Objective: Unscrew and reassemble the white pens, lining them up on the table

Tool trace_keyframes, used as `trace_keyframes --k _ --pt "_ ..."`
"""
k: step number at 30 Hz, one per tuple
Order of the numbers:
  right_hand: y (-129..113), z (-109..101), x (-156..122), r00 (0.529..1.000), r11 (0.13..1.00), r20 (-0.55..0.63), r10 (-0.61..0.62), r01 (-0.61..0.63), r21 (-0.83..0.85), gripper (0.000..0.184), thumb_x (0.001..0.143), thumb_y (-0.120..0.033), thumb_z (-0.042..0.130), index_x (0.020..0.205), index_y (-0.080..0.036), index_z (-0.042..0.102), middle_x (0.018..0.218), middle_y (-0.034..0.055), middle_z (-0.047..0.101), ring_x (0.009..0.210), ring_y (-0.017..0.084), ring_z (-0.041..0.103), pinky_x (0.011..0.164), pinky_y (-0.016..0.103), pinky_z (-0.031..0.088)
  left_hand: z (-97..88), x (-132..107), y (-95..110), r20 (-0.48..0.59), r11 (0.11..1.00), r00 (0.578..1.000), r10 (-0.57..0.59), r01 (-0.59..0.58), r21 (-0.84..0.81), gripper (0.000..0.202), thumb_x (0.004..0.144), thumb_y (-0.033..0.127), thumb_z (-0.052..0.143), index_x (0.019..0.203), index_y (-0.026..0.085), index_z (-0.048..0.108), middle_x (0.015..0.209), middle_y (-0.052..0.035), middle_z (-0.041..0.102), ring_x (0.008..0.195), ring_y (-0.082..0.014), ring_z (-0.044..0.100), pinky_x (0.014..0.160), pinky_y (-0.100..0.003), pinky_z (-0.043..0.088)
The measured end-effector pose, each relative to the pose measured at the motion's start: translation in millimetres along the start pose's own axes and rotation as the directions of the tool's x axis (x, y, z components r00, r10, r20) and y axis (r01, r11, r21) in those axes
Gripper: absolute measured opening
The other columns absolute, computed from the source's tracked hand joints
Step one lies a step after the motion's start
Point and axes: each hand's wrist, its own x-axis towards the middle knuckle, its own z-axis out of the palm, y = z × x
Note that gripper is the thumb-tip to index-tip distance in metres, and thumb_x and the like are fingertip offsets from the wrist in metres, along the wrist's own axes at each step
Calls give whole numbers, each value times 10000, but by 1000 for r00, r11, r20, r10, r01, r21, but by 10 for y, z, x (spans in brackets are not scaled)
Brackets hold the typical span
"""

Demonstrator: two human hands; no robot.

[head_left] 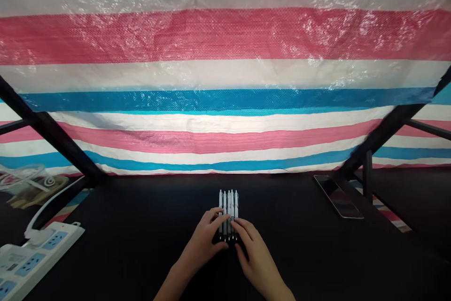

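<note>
Several white pens [229,201] lie side by side in a neat row on the black tabletop, their lengths pointing away from me. My left hand [205,236] is at the row's left side. Its fingertips rest over the pens, and its thumb sits apart near their dark near ends. On the right side, my right hand [254,250] touches the pens with its fingertips, with the thumb spread below. Both hands have their fingers apart and curved around the row without a closed grip. The fingers partly cover the middle of the pens.
A smartphone [338,196] lies at the right on the black table [148,207]. At the left are a white power strip [38,256] with a plugged-in cable and a clear container [26,181]. Black frame bars [66,143] slope down both sides before a striped sheet [225,73].
</note>
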Motion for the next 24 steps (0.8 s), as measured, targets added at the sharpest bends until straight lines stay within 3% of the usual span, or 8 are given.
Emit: trace_keyframes --k 4,10,20,24 --pt "32 -1 -17 1000 1000 12 -4 4 -28 546 862 -44 438 1380 -205 503 1387 124 544 1276 272 521 1052 457 485 85 55 -14 -28 997 998 64 -63 50 566 648 46 760 1148 303 692 1245 -77 621 1165 -315 559 1005 -494 470" --pt "61 -32 2 998 999 -61 -15 13 -33 427 885 -61 431 1262 -181 594 1282 140 607 1200 270 578 1022 462 506 168 75 53 -69 985 989 127 -118 123 415 706 68 739 1060 286 732 1161 -62 661 1096 -294 605 951 -456 515" --pt "84 -35 -14 991 998 -131 24 -31 -50 413 884 -54 419 1234 -207 578 1241 124 606 1129 260 608 948 435 548 312 66 149 -106 974 979 175 -157 165 412 735 1 674 1065 245 708 1134 -70 663 1068 -273 617 949 -443 519" --pt "102 -44 -25 977 997 -210 42 -55 -53 384 881 -61 425 1211 -192 572 1200 132 611 1107 263 607 929 433 550 336 27 183 -126 974 977 173 -150 172 385 734 19 670 1058 226 700 1154 -83 655 1084 -287 617 958 -461 519"
